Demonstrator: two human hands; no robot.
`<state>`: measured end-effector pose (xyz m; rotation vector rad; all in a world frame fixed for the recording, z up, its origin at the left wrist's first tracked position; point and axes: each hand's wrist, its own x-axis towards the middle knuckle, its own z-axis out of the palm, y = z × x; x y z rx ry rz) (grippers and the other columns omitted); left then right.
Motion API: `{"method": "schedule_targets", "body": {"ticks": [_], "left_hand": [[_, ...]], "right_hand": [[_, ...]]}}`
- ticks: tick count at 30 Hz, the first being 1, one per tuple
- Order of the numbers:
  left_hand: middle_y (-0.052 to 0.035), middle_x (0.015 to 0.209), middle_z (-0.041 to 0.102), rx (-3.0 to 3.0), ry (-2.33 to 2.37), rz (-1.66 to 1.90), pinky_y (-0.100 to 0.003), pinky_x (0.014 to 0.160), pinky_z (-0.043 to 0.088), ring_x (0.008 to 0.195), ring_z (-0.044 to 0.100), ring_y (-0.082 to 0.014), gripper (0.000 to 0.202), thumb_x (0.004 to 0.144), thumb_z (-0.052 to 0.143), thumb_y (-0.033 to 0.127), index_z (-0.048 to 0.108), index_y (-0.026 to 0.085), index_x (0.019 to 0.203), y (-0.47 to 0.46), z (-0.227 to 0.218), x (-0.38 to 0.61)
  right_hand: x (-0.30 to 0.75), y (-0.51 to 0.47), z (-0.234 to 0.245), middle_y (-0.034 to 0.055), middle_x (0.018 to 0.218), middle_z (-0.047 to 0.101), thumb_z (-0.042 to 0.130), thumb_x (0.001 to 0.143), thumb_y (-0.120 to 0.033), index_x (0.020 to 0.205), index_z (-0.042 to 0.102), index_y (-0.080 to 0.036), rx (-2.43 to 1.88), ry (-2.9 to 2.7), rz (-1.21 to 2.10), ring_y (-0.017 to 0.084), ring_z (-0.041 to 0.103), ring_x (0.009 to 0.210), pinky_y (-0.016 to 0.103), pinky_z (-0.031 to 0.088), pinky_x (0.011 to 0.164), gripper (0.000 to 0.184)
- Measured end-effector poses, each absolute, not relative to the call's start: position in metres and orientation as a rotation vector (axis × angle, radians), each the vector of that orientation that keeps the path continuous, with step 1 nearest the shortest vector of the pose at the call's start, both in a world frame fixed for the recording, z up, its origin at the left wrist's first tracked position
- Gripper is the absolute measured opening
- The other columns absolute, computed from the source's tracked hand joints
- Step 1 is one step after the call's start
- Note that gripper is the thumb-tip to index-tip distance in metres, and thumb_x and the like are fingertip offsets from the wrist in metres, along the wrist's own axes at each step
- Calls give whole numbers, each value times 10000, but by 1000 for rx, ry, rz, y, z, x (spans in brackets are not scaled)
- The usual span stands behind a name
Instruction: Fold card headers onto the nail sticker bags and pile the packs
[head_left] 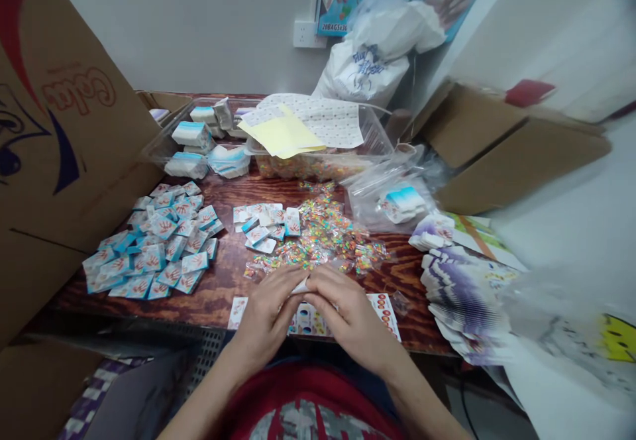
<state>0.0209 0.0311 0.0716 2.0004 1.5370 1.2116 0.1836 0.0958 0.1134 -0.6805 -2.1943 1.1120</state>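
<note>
Head view: what did the hands have hold of?

– Both met at the near edge of the table. The left hand and right hand had their fingertips closed together on a small white packet. Only a sliver of it showed between the fingers, so I couldn't tell how firmly it was pinched.

– And where was it, exactly?

– It was held just above a sticker sheet that lay under the wrists, right in front of the heap of coloured bits.

– What could have gone wrong?

– The pinch was at the very tips. A slip could have dropped the packet among the coloured bits, or off the table edge into the lap.

– Anything else close by?

– A small cluster of blue packets lay near the left fingers, and the big blue pile sat further left. A wide sweep of that forearm could have scattered either one.

– And on the right?

– The fanned purple cards overhung the corner, with a loose plastic bag behind them. A nudge from the elbow might have tipped the cards to the floor.
</note>
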Motion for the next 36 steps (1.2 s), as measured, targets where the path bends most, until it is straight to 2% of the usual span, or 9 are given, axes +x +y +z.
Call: {"method": "schedule_targets", "body": {"ticks": [4, 6, 9, 14, 19, 21, 25, 30, 36], "left_hand": [[-69, 1170, 704, 1771, 1500, 1196, -365, 995, 472, 1124, 628, -212, 296, 966, 478, 213, 665, 242, 1193, 22, 87, 8], [-74, 1120, 721, 1605, 1429, 1145, -379, 1005, 456, 1101, 634, -230, 294, 973, 470, 308, 711, 229, 1122, 17, 91, 3], [-98, 934, 750, 1252, 1268, 1186, -421, 1004, 447, 1050, 647, -267, 515, 980, 350, 495, 758, 181, 978, 12, 78, 3], [-75, 1078, 715, 796, 1151, 1079, -307, 833, 493, 965, 647, -224, 471, 822, 672, 471, 651, 201, 1208, 15, 34, 25], [-36, 669, 685, 654, 1030, 968, -230, 611, 451, 584, 587, -128, 385, 770, 714, 496, 716, 111, 790, 19, 22, 31], [-44, 661, 688, 602, 1107, 997, -224, 594, 454, 581, 591, -132, 391, 739, 740, 496, 715, 106, 746, 20, 23, 26], [-60, 690, 700, 490, 1270, 1152, -249, 592, 487, 620, 614, -168, 466, 689, 745, 563, 726, 110, 797, 24, 21, 20], [-9, 605, 606, 740, 1439, 1212, -224, 557, 418, 583, 530, -139, 468, 788, 632, 584, 666, 129, 681, 31, 19, 33], [-13, 680, 594, 928, 1446, 1070, -238, 604, 411, 665, 519, -164, 471, 889, 488, 568, 646, 140, 772, 34, 30, 36]], "right_hand": [[193, 94, 104, 89, 1074, 599, 555, 909, -172, 1057, 591, -197, -857, -2139, 779, 257, 498, 1051, 398, 369, 918, 154], [199, 96, 91, 68, 1025, 623, 520, 899, -125, 998, 604, -202, -879, -2185, 906, 243, 524, 1007, 379, 377, 890, 151], [202, 97, 70, 10, 793, 602, 430, 907, -74, 827, 593, -200, -896, -2189, 1288, 179, 553, 790, 289, 396, 726, 221], [187, 87, 49, 9, 771, 601, 446, 882, -79, 758, 582, -188, -927, -2216, 1403, 167, 560, 762, 260, 381, 698, 213], [177, 86, 46, 7, 821, 633, 512, 835, -101, 938, 610, -200, -1044, -2125, 1365, 170, 580, 764, 256, 382, 701, 173], [180, 91, 48, -2, 781, 613, 511, 890, -196, 942, 617, -202, -1054, -1982, 1459, 162, 565, 729, 247, 387, 679, 118], [192, 98, 56, -11, 687, 532, 451, 956, -383, 791, 608, -178, -1030, -1840, 1704, 142, 497, 646, 233, 361, 591, 307], [191, 87, 64, -16, 714, 539, 569, 876, -279, 740, 578, -171, -1039, -1950, 1681, 135, 489, 683, 228, 375, 634, 173], [191, 87, 50, -35, 697, 520, 533, 880, -318, 855, 568, -188, -1000, -1659, 1955, 106, 510, 542, 215, 401, 527, 137]]}}
